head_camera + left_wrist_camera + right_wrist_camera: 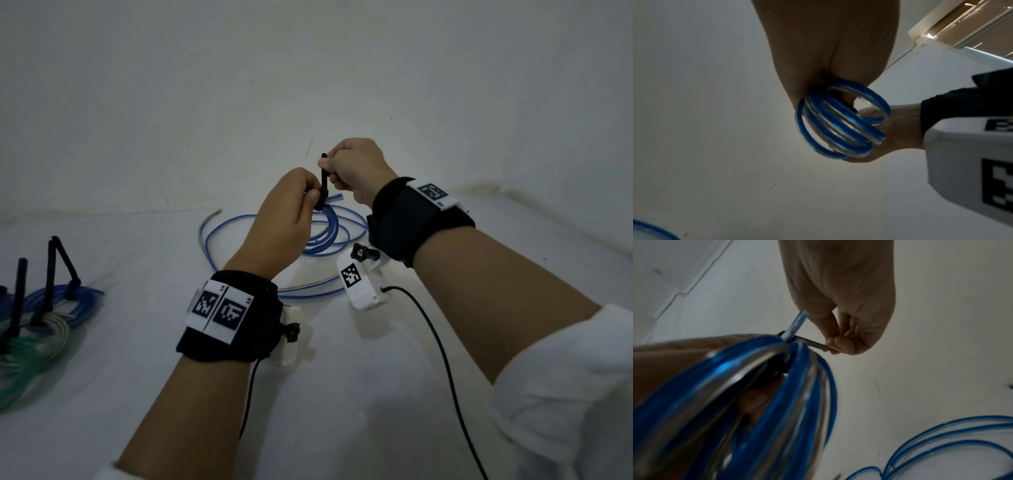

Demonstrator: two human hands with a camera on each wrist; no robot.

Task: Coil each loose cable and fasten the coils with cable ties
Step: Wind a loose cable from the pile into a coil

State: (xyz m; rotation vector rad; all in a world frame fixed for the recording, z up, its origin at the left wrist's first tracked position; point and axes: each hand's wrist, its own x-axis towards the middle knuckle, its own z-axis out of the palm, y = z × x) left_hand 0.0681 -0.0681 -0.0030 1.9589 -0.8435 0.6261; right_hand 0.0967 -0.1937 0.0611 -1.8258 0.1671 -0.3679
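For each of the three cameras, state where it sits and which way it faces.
Head: worn on the head, facing forward and down at the table; shows both forearms, left hand and right hand at the black tie.
Left wrist: under the left wrist, looking along the palm at the blue coil.
Right wrist: under the right wrist, looking along the right hand pinching the tie.
All three views share the blue coil.

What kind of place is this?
Probably a plain indoor room set up for recording handwork: a bare white wall, a white tabletop strewn with blue cable, and tied bundles set aside.
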